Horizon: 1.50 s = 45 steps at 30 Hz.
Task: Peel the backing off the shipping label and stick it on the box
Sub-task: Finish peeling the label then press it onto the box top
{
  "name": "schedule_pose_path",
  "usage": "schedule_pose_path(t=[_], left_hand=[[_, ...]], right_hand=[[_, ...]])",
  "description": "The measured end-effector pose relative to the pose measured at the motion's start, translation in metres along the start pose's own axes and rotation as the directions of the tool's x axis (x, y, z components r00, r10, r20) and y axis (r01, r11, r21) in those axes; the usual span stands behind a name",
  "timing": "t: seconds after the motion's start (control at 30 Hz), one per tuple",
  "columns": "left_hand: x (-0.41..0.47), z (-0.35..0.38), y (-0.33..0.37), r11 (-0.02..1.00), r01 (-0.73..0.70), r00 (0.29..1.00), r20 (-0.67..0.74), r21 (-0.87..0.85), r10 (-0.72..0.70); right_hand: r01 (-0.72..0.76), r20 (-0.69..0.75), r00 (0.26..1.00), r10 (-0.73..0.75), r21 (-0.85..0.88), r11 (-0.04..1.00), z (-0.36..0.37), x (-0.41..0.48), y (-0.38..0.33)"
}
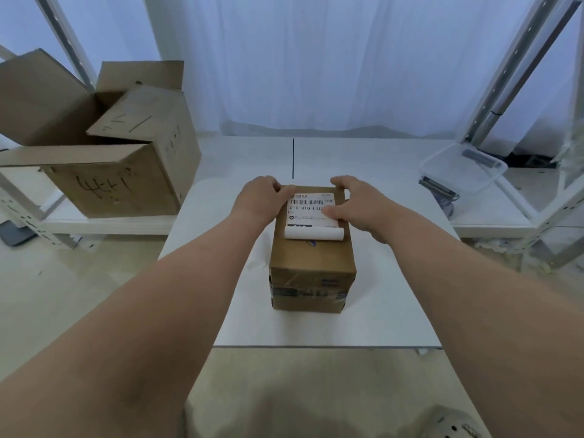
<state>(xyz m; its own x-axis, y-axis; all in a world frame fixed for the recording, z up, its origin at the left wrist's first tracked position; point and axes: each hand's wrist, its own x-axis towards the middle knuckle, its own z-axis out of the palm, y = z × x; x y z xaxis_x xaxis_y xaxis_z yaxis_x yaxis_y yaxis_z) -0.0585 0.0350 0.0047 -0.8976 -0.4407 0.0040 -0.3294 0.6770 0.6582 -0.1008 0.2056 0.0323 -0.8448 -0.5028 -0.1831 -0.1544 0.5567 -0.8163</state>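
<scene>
A small brown cardboard box stands on the white table, taped across its near side. A white shipping label with a barcode lies on the far half of the box top; its near end curls up into a roll. My left hand rests at the box's far left corner, its thumb on the label's far left edge. My right hand lies over the box's far right edge, its thumb pressing the label's right side.
A large open cardboard box with scrawled markings sits on a low white shelf at the left. A clear plastic tub rests on the shelf at the right. Metal rack posts rise on both sides, and a white curtain hangs behind.
</scene>
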Motion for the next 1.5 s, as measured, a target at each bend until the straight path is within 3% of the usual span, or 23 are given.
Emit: schedule_pose_path(t=[0.13,0.2,0.27,0.33,0.63,0.83,0.97,1.13,1.27,1.5], left_hand=[[0.002,-0.003,0.003,0.998,-0.024,1.0,-0.01,0.063,0.025],[0.0,-0.009,0.009,0.997,0.021,0.989,0.143,0.071,-0.031],[-0.005,-0.015,0.012,0.99,0.11,0.916,0.377,0.083,-0.134],[-0.009,-0.017,0.011,0.98,0.116,0.868,0.464,0.164,-0.18],[-0.003,-0.006,0.006,0.996,0.007,0.989,0.148,0.089,-0.02],[-0.008,-0.005,0.002,0.994,-0.021,0.994,0.112,0.105,0.009],[-0.018,-0.017,0.002,0.995,-0.088,0.977,0.201,0.052,0.076],[-0.024,-0.029,-0.007,1.0,-0.002,0.916,0.402,0.001,0.001],[-0.026,-0.031,-0.009,0.999,0.033,0.899,0.435,0.027,-0.042],[-0.026,-0.028,-0.005,0.998,0.023,0.895,0.444,0.06,-0.047]], right_hand=[[0.02,-0.101,0.995,-0.027,-0.069,0.997,0.004,0.008,0.0],[0.018,-0.127,0.991,-0.028,-0.081,0.997,0.003,0.011,-0.001],[0.016,-0.127,0.992,-0.022,-0.048,0.999,0.004,0.012,-0.002],[0.002,-0.106,0.994,-0.001,0.009,1.0,0.006,0.011,-0.002],[0.016,-0.084,0.996,-0.019,-0.035,0.999,0.009,0.005,0.001],[-0.008,-0.153,0.987,-0.047,-0.34,0.94,0.011,0.005,-0.001],[-0.127,-0.214,0.977,-0.02,-0.646,0.753,0.007,-0.001,-0.002],[-0.166,-0.053,0.984,0.172,-0.632,0.757,0.002,-0.006,-0.003],[-0.191,-0.064,0.976,0.208,-0.703,0.685,0.0,-0.003,-0.009],[-0.264,-0.172,0.964,0.204,-0.519,0.813,0.016,0.019,-0.003]])
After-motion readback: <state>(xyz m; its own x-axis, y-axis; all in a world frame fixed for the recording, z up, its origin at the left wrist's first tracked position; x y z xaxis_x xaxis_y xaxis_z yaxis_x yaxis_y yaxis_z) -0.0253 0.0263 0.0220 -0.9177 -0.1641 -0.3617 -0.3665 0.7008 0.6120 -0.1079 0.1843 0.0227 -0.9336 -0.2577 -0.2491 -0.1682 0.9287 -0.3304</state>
